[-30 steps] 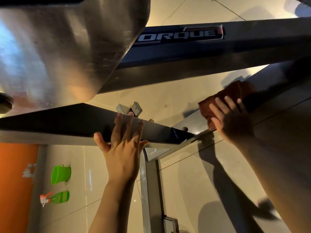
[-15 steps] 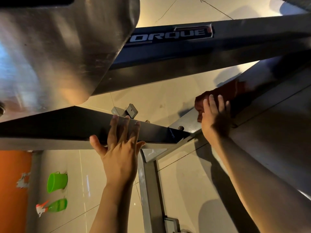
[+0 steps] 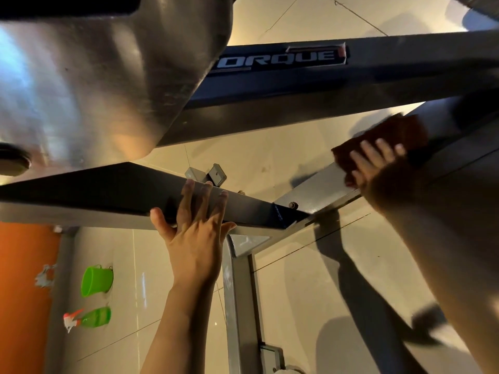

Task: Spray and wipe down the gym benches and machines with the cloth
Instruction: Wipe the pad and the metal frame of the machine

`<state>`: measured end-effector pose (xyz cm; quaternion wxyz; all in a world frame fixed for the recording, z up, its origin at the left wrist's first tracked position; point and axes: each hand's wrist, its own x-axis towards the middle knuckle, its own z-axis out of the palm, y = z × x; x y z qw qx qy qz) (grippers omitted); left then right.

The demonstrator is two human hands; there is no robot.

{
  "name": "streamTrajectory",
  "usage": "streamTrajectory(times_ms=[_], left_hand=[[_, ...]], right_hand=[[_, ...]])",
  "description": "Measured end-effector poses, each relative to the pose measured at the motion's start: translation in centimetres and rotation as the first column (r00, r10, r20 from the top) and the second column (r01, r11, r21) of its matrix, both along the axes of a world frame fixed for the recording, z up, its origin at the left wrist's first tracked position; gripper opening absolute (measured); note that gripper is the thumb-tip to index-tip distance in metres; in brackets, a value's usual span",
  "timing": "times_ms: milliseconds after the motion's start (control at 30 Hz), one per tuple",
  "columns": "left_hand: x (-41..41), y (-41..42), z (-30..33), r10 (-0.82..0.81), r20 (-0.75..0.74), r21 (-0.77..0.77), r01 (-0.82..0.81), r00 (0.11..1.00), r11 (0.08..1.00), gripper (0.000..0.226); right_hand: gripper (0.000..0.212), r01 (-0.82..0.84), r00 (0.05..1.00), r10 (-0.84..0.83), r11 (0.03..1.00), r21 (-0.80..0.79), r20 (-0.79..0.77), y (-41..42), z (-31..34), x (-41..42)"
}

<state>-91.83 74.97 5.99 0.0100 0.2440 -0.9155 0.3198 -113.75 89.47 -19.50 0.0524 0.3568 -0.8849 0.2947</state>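
A dark red cloth [image 3: 388, 133] lies on a grey metal frame bar [image 3: 313, 190] of the gym machine at the right. My right hand [image 3: 375, 163] presses flat on the cloth with straight fingers. My left hand [image 3: 194, 220] rests with spread, straight fingers on a dark horizontal bar [image 3: 94, 190] in the middle of the view. A green spray bottle [image 3: 91, 317] with a white and orange trigger lies on the floor at the lower left, away from both hands.
A large brushed-metal plate [image 3: 94, 76] fills the upper left. A dark beam [image 3: 351, 71] marked TORQUE crosses the top. A green bucket [image 3: 95, 280] stands on the tiled floor beside an orange wall [image 3: 24, 292]. A grey upright post [image 3: 240, 306] runs down below my left hand.
My right hand with the cloth slid down-left along the grey bar, then back up toward the right. My left hand stayed on the dark bar.
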Motion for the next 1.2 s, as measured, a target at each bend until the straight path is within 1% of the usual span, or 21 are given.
streamTrajectory(times_ms=[67, 133, 200, 267, 300, 333, 367, 400, 433, 500, 533, 567, 633, 733, 767, 900, 967, 1000, 1067, 1133, 1200], left_hand=[[0.0, 0.2, 0.1, 0.0, 0.017, -0.008, 0.0, 1.0, 1.0, 0.067], [-0.1, 0.2, 0.2, 0.004, 0.016, -0.002, -0.004, 1.0, 1.0, 0.065], [-0.2, 0.2, 0.2, -0.003, 0.006, 0.008, 0.003, 1.0, 1.0, 0.065], [-0.2, 0.1, 0.2, -0.018, -0.009, 0.018, 0.018, 1.0, 1.0, 0.064], [-0.2, 0.1, 0.2, -0.021, -0.014, 0.02, 0.022, 1.0, 1.0, 0.064], [-0.2, 0.1, 0.2, -0.022, -0.013, 0.024, 0.023, 1.0, 0.999, 0.064], [-0.1, 0.1, 0.2, -0.026, -0.011, 0.028, 0.027, 1.0, 0.999, 0.064], [0.0, 0.1, 0.2, -0.03, -0.01, 0.03, 0.03, 1.0, 0.999, 0.063], [0.1, 0.0, 0.2, -0.03, -0.004, 0.035, 0.03, 1.0, 0.999, 0.062], [0.0, 0.1, 0.2, -0.021, 0.014, 0.038, 0.02, 1.0, 0.999, 0.062], [-0.1, 0.1, 0.2, -0.019, 0.019, 0.034, 0.018, 1.0, 0.999, 0.063], [-0.1, 0.0, 0.2, -0.023, 0.014, 0.028, 0.023, 1.0, 0.999, 0.063], [0.0, -0.1, 0.1, -0.025, -0.003, 0.029, 0.025, 1.0, 0.999, 0.064], [0.1, -0.2, 0.0, -0.016, -0.037, 0.052, 0.018, 0.999, 0.998, 0.064], [0.1, -0.2, -0.1, -0.016, -0.043, 0.059, 0.018, 0.999, 0.998, 0.064], [-0.1, 0.1, 0.2, 0.004, 0.014, 0.044, -0.005, 1.0, 0.999, 0.066], [-0.1, 0.1, 0.3, -0.005, 0.008, 0.029, 0.005, 1.0, 1.0, 0.065], [-0.1, 0.1, 0.3, -0.006, -0.002, 0.026, 0.006, 1.0, 1.0, 0.064], [-0.1, 0.0, 0.2, 0.003, -0.013, 0.026, -0.002, 1.0, 1.0, 0.065], [-0.1, 0.0, 0.1, 0.007, -0.011, 0.026, -0.007, 1.0, 1.0, 0.066], [-0.1, -0.1, 0.1, 0.01, -0.011, 0.028, -0.01, 1.0, 1.0, 0.066]], right_hand=[[0.046, 0.103, 0.993, -0.104, 0.995, 0.006, 0.056, 1.3, -0.1, -2.2], [0.049, 0.174, 0.979, -0.171, 0.984, -0.02, 0.112, 1.3, 0.1, -3.2], [0.042, 0.262, 0.95, -0.247, 0.963, -0.058, 0.189, 0.1, 0.3, -2.6], [0.034, 0.369, 0.892, -0.326, 0.925, -0.089, 0.312, -2.0, 0.6, -0.7], [0.03, 0.4, 0.874, -0.354, 0.913, -0.078, 0.334, -3.2, 1.2, 0.3], [0.028, 0.378, 0.874, -0.341, 0.925, -0.045, 0.346, -4.5, 1.7, 1.5], [0.027, 0.278, 0.894, -0.271, 0.96, 0.034, 0.355, -5.6, 2.3, 2.7], [0.029, 0.128, 0.921, -0.161, 0.985, 0.114, 0.354, -7.0, 2.9, 4.2], [0.032, -0.016, 0.921, -0.052, 0.985, 0.171, 0.385, -8.2, 3.5, 6.0], [0.04, -0.238, 0.874, 0.14, 0.958, 0.159, 0.465, -9.7, 3.9, 9.7], [0.043, -0.305, 0.853, 0.202, 0.941, 0.145, 0.481, -9.8, 3.7, 10.9], [0.046, -0.343, 0.842, 0.232, 0.927, 0.152, 0.487, -9.6, 3.6, 11.5], [0.049, -0.405, 0.848, 0.262, 0.881, 0.243, 0.461, -8.6, 4.2, 10.8], [0.05, -0.449, 0.881, 0.346, 0.825, 0.343, 0.321, -7.3, 5.1, 9.1], [0.049, -0.439, 0.89, 0.345, 0.829, 0.348, 0.299, -7.1, 5.1, 8.9], [0.041, -0.319, 0.931, 0.249, 0.91, 0.264, 0.266, -5.5, 4.2, 6.9], [0.037, -0.258, 0.955, 0.225, 0.952, 0.166, 0.194, -3.7, 3.1, 4.4], [0.035, -0.203, 0.971, 0.185, 0.973, 0.107, 0.154, -2.7, 2.3, 3.1], [0.045, -0.064, 0.993, 0.057, 0.995, 0.072, 0.106, -1.0, 1.5, 0.6], [0.05, 0.051, 0.989, -0.058, 0.997, 0.051, 0.135, -0.4, 1.4, -0.9], [0.048, 0.13, 0.978, -0.134, 0.991, 0.037, 0.158, -0.6, 1.2, -0.9]])
